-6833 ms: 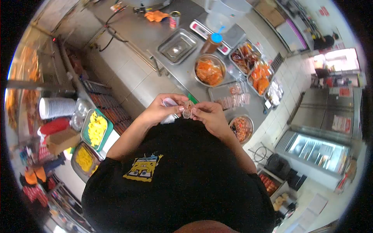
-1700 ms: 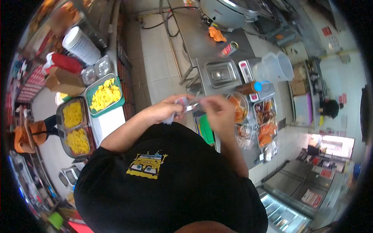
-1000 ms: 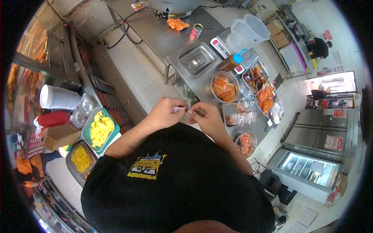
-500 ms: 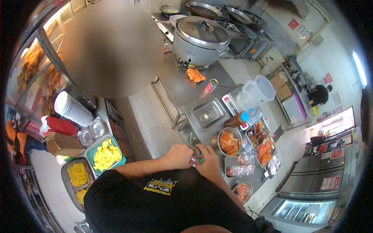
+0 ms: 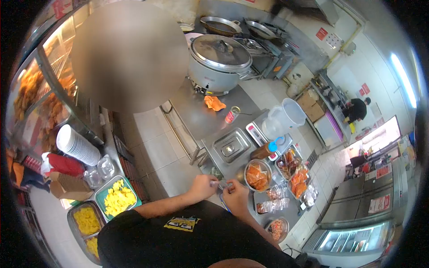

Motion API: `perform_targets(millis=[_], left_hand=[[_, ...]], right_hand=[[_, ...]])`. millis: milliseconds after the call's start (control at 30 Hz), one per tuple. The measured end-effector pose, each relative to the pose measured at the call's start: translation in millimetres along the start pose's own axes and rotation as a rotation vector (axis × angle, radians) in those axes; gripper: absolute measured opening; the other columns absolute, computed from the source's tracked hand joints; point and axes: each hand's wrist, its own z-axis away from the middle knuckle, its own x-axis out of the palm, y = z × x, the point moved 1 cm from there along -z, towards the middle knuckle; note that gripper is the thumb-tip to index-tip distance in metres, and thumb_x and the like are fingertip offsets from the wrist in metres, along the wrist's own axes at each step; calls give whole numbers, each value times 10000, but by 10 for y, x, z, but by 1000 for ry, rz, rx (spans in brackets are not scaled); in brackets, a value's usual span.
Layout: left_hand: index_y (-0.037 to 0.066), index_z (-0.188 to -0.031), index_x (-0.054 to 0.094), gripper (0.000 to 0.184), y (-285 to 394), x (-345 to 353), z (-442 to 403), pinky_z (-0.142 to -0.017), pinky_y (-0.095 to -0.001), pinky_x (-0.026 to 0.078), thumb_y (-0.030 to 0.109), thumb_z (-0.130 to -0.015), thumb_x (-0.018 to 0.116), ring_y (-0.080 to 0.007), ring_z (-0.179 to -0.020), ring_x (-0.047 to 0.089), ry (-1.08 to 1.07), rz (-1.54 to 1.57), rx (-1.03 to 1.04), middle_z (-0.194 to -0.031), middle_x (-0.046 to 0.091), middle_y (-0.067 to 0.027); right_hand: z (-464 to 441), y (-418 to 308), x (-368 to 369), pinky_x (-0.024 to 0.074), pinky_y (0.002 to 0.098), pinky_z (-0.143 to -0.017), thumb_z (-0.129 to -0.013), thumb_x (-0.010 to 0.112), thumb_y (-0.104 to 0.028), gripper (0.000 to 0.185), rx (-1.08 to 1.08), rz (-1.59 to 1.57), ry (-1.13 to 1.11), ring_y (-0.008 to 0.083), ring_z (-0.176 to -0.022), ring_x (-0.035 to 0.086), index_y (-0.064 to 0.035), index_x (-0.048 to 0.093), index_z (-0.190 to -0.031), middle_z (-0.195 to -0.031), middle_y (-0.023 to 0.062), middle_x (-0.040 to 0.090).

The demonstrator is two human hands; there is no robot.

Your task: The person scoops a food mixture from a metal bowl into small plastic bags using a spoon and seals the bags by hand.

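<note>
My left hand (image 5: 203, 186) is closed, its fingertips pinching a small, clear, plastic-looking piece (image 5: 215, 184). Close by on the right, my right hand (image 5: 235, 194) is also closed, with fingertips pressed together at the other side of that piece. Its exact kind is too small to tell. Below the hands, part of a thin blue-edged object (image 5: 224, 203) shows against the counter. A bowl of orange food (image 5: 258, 175) stands just right of my right hand, beside packs of clear-wrapped food (image 5: 272, 205).
A steel pan (image 5: 231, 145), a scale (image 5: 255, 134), a brown sauce bottle (image 5: 263, 151) and a clear jug (image 5: 292, 114) stand ahead. Farther back is a large rice cooker (image 5: 219, 64). Trays of yellow food (image 5: 118, 196) lie left. A person (image 5: 356, 109) works at the far right.
My hands have moved slightly apart and a little lower. The green bit at my right fingers no longer shows; a clear piece now shows between the hands. The view has shifted slightly.
</note>
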Motion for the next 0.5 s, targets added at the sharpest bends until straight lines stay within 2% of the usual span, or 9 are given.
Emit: perform_targets(millis=[67,100,167,200,333,367,433,467,500], left_hand=[[50,-982,693,237,-283,367,-78,-559,-435,521,266,-892,732,-258,-578,648,-55,535,-339,-634,609,-60],[50,-982,693,237,-239,397,-92,-559,-435,521,266,-892,732,-258,-578,648,-100,524,-338,-634,609,-60],[88,-966,698,179,-184,488,-163,-483,-348,429,263,-966,660,-154,-511,520,-235,1128,-863,-668,586,5],[88,-966,698,179,-158,509,-181,-483,-348,429,263,-966,660,-154,-511,520,-306,1084,-886,-668,586,5],[132,-955,693,227,-231,704,-239,-490,-286,373,265,-1010,518,-114,-588,520,-542,1190,-826,-759,598,10],[133,-944,684,197,-64,638,-272,-501,-285,376,256,-965,531,-118,-606,522,-599,1152,-751,-758,588,20],[123,-928,674,181,-128,627,-339,-520,-280,385,248,-939,545,-117,-618,527,-720,1103,-784,-762,590,19],[112,-912,665,167,-176,591,-382,-539,-275,394,241,-913,560,-117,-629,532,-768,1097,-780,-766,592,18],[112,-912,665,167,-193,529,-430,-539,-275,394,241,-913,560,-117,-629,532,-806,1070,-794,-766,592,18]], right_hand=[[19,167,70,530,365,-586,-805,764,-92,79,52,0,-9,276,-609,695,-31,716,-821,-686,157,684],[53,274,123,526,364,-585,-802,761,-90,67,93,-8,-25,275,-609,688,-41,716,-813,-693,155,686],[97,497,234,526,361,-586,-821,753,-98,67,133,-24,40,251,-613,686,-42,718,-827,-683,136,687],[116,613,277,525,359,-587,-840,745,-107,69,127,-36,87,228,-617,684,-43,720,-841,-673,117,688],[282,997,336,511,354,-604,-933,715,-177,153,1015,-967,-90,135,-697,665,-32,756,-905,-771,53,702],[347,1041,316,511,354,-604,-933,715,-177,153,1067,-996,-29,135,-697,665,-32,756,-905,-771,53,702],[447,1062,251,496,331,-648,-941,714,-177,163,1091,-1175,-337,121,-718,618,-29,754,-998,-834,36,693],[500,1027,140,496,331,-648,-941,714,-177,163,1116,-1203,-295,121,-718,618,-29,754,-998,-834,36,693],[511,944,-7,483,318,-661,-953,709,-190,183,808,-973,-450,116,-723,592,-31,744,-1037,-838,17,683]])
